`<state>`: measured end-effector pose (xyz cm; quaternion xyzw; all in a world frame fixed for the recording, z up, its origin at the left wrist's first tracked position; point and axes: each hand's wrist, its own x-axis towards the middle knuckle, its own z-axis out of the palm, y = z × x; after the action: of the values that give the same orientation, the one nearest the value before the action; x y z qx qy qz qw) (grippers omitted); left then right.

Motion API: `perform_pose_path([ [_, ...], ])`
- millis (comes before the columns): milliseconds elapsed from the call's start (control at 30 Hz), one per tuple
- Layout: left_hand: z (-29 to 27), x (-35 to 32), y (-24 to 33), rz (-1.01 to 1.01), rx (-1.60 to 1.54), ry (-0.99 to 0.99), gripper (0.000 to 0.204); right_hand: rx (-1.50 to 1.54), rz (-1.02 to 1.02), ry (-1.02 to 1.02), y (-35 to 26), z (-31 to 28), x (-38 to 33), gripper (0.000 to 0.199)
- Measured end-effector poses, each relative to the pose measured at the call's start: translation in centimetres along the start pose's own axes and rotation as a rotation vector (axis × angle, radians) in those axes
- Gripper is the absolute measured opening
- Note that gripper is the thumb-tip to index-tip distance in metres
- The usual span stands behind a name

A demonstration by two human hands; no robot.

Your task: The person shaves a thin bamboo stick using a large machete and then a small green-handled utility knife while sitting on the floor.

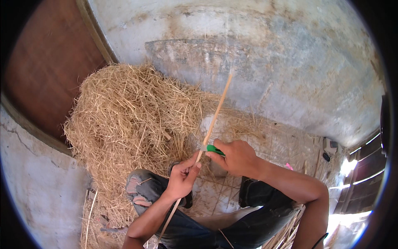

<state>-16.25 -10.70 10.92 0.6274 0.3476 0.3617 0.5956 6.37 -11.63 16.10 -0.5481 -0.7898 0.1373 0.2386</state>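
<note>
A long, thin strip of pale wood or bamboo (217,112) slants from between my legs up toward the far wall. My left hand (183,178) is closed around it, in front of my torn dark trousers. Just above that grip, my right hand (238,157) holds a green-handled cutter knife (215,150). Its short blade rests against the strip, close to my left fingertips. Part of the knife's handle is hidden inside my right fist.
A big heap of straw (132,112) rises at the left, beside a brown door panel (54,62). A stained wall (265,54) stands ahead. Thin sticks (286,228) lie by my right leg, and a dark flat tool (114,229) lies at lower left. Straw bits litter the tiled floor (273,141).
</note>
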Motion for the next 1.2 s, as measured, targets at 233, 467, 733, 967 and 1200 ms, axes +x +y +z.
perform_pose_path([
  [233, -0.5, -3.4, -1.4, 0.145, 0.186, -0.072, 0.043, 0.178, 0.534, 0.494, 11.5, -7.8, 3.0, 0.040],
  [467, -0.9, -1.6, -0.5, 0.036, 0.062, -0.035, 0.040, 0.094, 0.507, 0.527, 11.8, -7.9, -1.5, 0.040],
  [733, 0.1, -0.5, -0.4, 0.153, 0.128, -0.039, 0.044, 0.116, 0.144, 0.021, 0.1, -2.3, -1.1, 0.030],
  [967, 0.3, -0.7, 0.7, 0.002, 0.100, -0.033, 0.044, -0.028, 0.047, -0.033, 0.1, -0.5, -0.7, 0.034],
  [1200, -0.4, -3.7, -0.6, 0.110, 0.258, -0.121, 0.039, 0.118, 0.500, 0.589, 15.2, -8.9, 1.3, 0.038],
])
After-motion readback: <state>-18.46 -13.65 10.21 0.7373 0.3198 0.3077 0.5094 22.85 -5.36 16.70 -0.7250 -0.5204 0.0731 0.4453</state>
